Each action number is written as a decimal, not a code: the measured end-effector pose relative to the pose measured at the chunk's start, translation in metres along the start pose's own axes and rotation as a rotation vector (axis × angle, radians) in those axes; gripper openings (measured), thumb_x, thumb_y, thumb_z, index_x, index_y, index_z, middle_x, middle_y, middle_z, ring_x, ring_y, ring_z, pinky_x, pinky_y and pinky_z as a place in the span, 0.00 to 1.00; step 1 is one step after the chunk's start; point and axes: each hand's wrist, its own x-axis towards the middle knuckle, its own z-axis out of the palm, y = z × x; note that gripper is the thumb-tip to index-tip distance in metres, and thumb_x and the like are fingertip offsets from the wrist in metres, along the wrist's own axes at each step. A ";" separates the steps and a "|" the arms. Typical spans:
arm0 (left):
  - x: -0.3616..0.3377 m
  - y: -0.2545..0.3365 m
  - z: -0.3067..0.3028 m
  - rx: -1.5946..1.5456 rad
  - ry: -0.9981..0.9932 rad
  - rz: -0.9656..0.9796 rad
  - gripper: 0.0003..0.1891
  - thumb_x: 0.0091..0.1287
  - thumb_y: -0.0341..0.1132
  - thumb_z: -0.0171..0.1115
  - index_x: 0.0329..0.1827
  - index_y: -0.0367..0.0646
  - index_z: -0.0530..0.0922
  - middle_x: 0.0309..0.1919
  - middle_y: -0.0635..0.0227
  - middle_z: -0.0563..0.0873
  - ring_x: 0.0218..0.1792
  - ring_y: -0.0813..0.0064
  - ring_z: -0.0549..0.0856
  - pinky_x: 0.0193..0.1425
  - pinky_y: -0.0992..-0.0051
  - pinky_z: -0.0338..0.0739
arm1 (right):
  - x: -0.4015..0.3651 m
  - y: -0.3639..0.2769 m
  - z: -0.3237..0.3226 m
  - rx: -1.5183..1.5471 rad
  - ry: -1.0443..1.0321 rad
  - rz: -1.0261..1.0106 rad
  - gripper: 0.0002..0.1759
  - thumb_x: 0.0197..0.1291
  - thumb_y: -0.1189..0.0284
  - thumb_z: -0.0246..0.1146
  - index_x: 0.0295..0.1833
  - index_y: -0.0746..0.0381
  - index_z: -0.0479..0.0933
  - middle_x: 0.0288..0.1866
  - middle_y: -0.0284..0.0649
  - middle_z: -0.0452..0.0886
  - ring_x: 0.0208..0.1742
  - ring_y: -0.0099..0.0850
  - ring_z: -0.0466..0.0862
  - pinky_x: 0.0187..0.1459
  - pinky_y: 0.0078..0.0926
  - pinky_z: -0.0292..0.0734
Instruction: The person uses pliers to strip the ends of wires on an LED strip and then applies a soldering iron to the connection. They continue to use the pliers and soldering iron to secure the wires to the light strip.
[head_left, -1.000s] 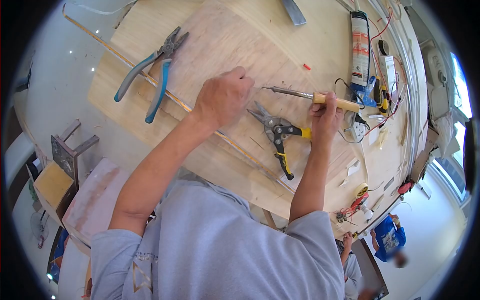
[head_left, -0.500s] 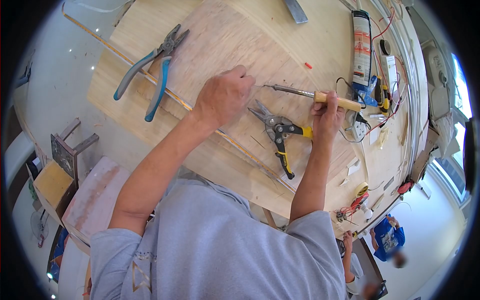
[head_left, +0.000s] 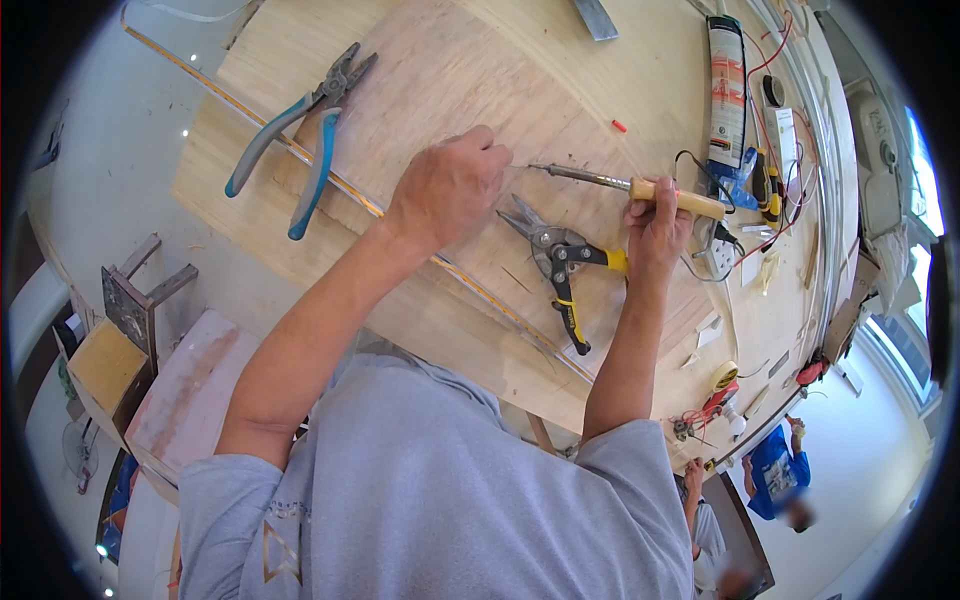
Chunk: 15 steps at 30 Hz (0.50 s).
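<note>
My right hand (head_left: pixel 658 222) is closed round the wooden handle of a soldering iron (head_left: pixel 590 178), whose metal tip points left. Facing that tip, my left hand (head_left: pixel 452 185) is pinched on a thin wire end (head_left: pixel 519 166); the tip and the wire are very close, and I cannot tell whether they touch. Tin snips (head_left: pixel 563 258) with yellow and black handles lie open on the wood between my forearms. Pliers (head_left: pixel 330 100) with blue-grey handles lie spread at the upper left.
A sealant tube (head_left: pixel 727 95), a power strip (head_left: pixel 718 255) and red wires are at the right of the wooden table (head_left: pixel 480 350). A metal strip (head_left: pixel 350 192) runs under my left forearm. Two people (head_left: pixel 778 470) are at the lower right.
Both hands stay in nearly the same place, still holding the wire and the soldering iron. The view has shifted very slightly.
</note>
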 end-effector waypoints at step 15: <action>-0.001 -0.001 0.001 0.011 0.012 0.014 0.03 0.57 0.29 0.62 0.30 0.43 0.76 0.29 0.61 0.76 0.30 0.56 0.81 0.33 0.62 0.76 | 0.001 0.001 -0.001 0.003 0.003 0.007 0.15 0.68 0.65 0.57 0.36 0.67 0.76 0.23 0.37 0.77 0.19 0.21 0.71 0.21 0.17 0.65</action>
